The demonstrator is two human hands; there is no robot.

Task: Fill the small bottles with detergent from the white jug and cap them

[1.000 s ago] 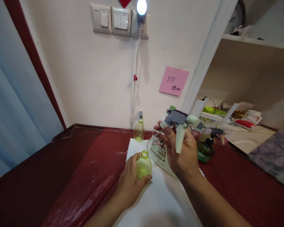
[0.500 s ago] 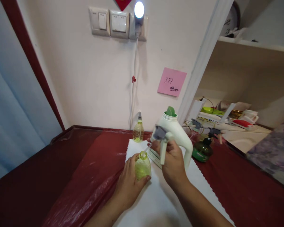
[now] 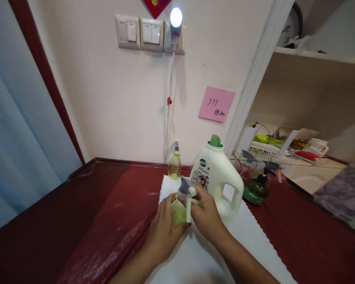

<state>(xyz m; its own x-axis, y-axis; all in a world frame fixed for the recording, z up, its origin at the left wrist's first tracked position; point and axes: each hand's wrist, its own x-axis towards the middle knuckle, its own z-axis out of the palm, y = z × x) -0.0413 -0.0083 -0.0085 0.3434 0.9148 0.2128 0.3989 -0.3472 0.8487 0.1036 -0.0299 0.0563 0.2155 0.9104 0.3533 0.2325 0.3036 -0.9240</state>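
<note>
Yellow-green bottle [image 3: 178, 214], grey-white sprayer [image 3: 186, 187], red tabletop [image 3: 115, 209]

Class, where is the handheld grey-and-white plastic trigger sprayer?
Below the head view's centre, the trigger sprayer is atop the translucent yellow-green bottle, left of the cream plastic jug.

The spray head [image 3: 185, 186], previously apart from the bottle [image 3: 178, 215], is now at its neck. The right grip [image 3: 206, 213] has shifted lower, away from the right edge of the bench [image 3: 298, 232]. The label [image 3: 201, 179] on the jug [image 3: 225, 169], covered a moment earlier, is exposed.
</note>
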